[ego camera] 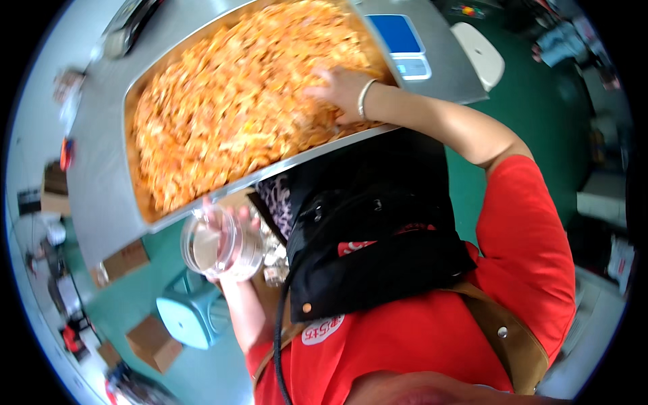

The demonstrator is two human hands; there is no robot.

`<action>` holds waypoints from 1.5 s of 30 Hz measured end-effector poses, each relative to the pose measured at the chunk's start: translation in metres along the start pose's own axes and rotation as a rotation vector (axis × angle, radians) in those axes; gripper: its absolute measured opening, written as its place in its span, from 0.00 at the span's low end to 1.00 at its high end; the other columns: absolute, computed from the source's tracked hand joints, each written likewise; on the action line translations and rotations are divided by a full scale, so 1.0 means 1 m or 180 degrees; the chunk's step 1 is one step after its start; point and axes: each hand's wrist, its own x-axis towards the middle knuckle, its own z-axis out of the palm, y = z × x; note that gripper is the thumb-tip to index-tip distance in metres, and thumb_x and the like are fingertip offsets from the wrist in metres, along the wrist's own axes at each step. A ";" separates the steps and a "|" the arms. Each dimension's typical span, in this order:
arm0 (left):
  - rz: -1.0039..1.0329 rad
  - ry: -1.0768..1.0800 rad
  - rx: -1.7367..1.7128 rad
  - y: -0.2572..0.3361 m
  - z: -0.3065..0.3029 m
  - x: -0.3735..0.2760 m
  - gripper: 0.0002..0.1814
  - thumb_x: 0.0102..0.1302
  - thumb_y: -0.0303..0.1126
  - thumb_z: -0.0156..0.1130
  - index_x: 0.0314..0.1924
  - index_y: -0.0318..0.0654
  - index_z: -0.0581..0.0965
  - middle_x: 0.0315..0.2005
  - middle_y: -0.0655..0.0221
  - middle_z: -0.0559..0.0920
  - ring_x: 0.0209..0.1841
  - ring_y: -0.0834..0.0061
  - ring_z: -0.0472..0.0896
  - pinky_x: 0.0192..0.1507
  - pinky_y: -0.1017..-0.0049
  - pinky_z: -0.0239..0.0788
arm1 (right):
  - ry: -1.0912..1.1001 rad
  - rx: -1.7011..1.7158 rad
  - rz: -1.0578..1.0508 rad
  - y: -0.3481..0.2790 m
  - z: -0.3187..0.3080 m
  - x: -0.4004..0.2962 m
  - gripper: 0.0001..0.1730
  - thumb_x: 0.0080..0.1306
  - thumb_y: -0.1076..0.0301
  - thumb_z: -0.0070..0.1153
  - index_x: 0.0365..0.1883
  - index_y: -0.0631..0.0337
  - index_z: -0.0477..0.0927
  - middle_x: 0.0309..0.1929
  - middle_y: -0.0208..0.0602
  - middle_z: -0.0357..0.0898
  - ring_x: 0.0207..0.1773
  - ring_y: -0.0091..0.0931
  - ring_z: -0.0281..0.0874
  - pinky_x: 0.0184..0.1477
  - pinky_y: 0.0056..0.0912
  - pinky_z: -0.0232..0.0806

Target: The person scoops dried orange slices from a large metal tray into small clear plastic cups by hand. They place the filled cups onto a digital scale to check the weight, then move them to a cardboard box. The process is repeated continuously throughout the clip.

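A large, deep metal tray (314,151) full of orange, sauce-coated food pieces (233,106) lies before me. My right hand (341,93), with a pale bangle at the wrist, reaches in over its right side. Its blurred fingers are spread and touch the food; nothing is clearly held. Below the tray's near left edge, my left hand (243,217) grips a clear plastic jar (217,248), tilted with its round mouth towards the left. No orange food shows in the jar, though its inside is partly blurred.
The tray rests on a steel table (101,167). Right of it stands a blue-topped digital scale (397,35), near a white stool (481,55). A light blue stool (185,314) and cardboard boxes (153,341) are on the green floor at lower left. A black apron hangs against the tray's near side.
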 end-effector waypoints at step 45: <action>0.0394 0.0698 0.3767 -0.057 0.059 0.176 0.53 0.46 0.26 0.77 0.69 0.33 0.54 0.59 0.56 0.69 0.64 0.66 0.70 0.63 0.67 0.67 | -0.2141 -0.0463 -0.0503 0.035 -0.060 -0.010 0.44 0.50 0.53 0.67 0.67 0.41 0.68 0.64 0.40 0.66 0.70 0.41 0.59 0.64 0.44 0.64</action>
